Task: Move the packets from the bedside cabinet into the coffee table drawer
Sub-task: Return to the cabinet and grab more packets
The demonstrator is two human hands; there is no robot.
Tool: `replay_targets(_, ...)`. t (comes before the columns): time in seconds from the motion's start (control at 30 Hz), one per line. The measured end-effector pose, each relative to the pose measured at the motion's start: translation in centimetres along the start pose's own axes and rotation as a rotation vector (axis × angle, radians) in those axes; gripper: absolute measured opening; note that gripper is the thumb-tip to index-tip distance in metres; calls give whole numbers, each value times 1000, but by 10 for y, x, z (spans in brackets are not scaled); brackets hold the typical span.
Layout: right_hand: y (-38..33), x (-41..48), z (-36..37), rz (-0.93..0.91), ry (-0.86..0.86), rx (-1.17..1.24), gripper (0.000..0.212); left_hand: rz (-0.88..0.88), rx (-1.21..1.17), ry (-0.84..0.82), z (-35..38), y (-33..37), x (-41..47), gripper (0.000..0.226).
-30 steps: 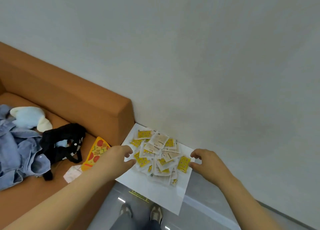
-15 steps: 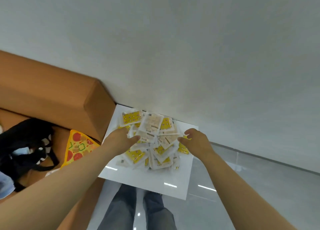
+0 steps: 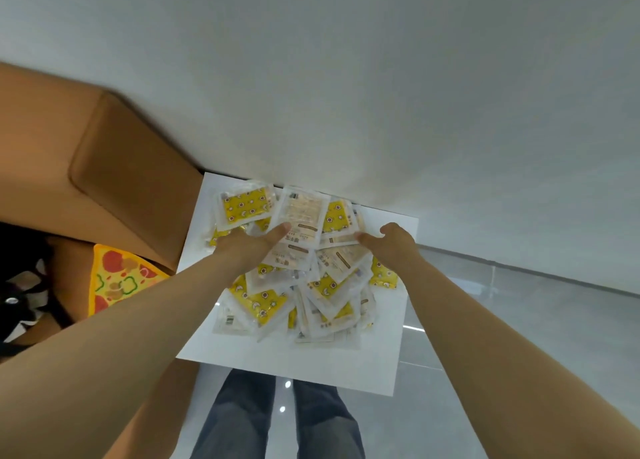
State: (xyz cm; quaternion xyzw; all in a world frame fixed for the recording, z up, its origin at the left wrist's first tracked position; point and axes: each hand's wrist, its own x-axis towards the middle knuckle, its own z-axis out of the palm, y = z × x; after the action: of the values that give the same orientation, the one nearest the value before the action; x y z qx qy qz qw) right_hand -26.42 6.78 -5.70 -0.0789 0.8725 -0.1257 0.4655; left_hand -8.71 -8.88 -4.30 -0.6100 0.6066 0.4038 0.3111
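Fingers of the left hand are resting straight on yellow-and-white plastic packets; right hand is touching their right edge, grip indeterminate; white square bedside cabinet is showing its near margin.

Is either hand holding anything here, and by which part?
Left hand lies flat on the heap of yellow-and-white plastic packets, gripping nothing. Right hand curls at its right edge; a pinch cannot be told.
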Motion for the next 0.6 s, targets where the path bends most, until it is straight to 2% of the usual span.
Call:
replay_targets(0.1, -6, 15, 11, 76, -5, 104, 70, -14, -37, 4, 8, 1, 12, 124)
replay_targets(0.2, -8, 24, 22, 126, -25, 133, 66, 8, -54, 75, 10, -1, 25, 123)
replay_targets(0.27, -10, 27, 28, 136, 1, 148, 61, 36, -71, 102, 10, 0, 30, 109)
replay_targets(0.4, -16, 31, 31, 169, 57, 261, 53, 122, -69, 122, 12, 3, 33, 65)
replay_targets(0.53, -17, 31, 33, 121, 94, 294, 45, 168, -148, 151, 16, 3, 36, 53)
replay_targets(0.6, -17, 29, 33, 120, 103, 431, 36, 189, -182, 159, 17, 3, 37, 48)
